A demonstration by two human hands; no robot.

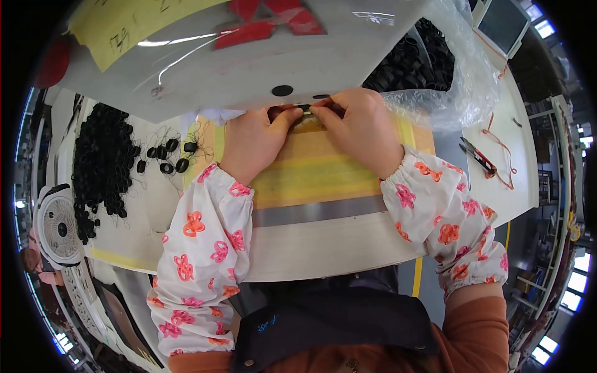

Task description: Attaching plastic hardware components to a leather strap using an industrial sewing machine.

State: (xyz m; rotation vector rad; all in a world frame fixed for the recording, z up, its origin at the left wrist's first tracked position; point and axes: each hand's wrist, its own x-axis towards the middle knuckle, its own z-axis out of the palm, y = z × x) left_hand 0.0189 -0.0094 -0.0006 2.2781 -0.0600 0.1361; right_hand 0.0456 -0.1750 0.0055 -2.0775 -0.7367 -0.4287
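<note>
Both my hands meet at the middle of the worktable, close under the front edge of a big grey-white machine housing (205, 74). My left hand (256, 138) is closed, thumb and fingers pinching one side of a small black piece (305, 107). From the other side my right hand (360, 130) pinches the same piece. Fingers hide most of it, so its full shape does not show. Beneath the hands lies a board covered in yellow and tan tape (311, 177). To the left, several loose black rings (166, 168) with thin wire ends lie apart from a large heap of similar rings (102, 161).
A clear plastic bag (463, 93) holds black ring-shaped parts (416, 62) at the upper right. Red-handled snips (479, 157) lie beside an orange cord (507, 177) on the right. A white fan (59, 227) stands at the far left. The table's curved front edge (323, 273) is near my body.
</note>
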